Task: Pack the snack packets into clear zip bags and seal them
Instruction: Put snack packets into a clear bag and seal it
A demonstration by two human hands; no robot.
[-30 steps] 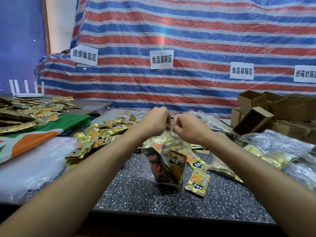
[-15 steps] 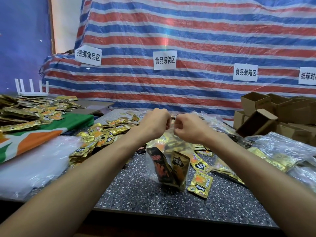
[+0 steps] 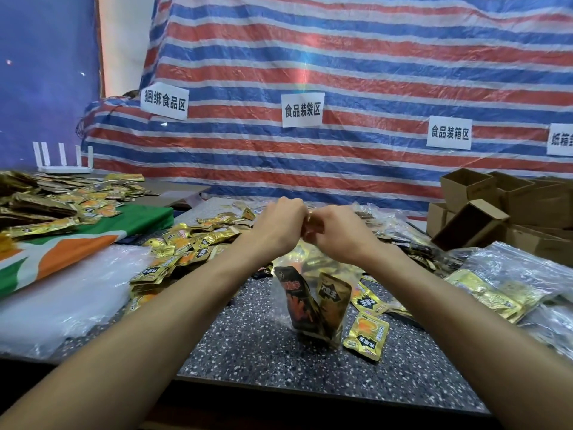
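Where the hands are: left hand (image 3: 279,225) and right hand (image 3: 338,234) are knuckle to knuckle, raised over the middle of the speckled table (image 3: 263,352)
Fingers: both sets are curled tight and pinching the top edge of the zip bag (image 3: 280,308); the fingertips are tucked behind the knuckles, so I can't see the exact pinch
Bag: clear, hanging straight down from the hands, with its bottom down at the tabletop
Inside it: a dark packet (image 3: 296,302) with orange print and a gold packet (image 3: 333,297), both standing on end and leaning together
Just right of the bag: one loose packet (image 3: 367,336), lying flat
Left side: big heap of gold packets (image 3: 186,246), plus a green, orange and white cloth (image 3: 77,243)
Right side: filled bags (image 3: 511,280), with open cardboard boxes (image 3: 496,212) behind them
Backdrop: striped tarp (image 3: 341,57) with paper signs (image 3: 302,110) stuck on
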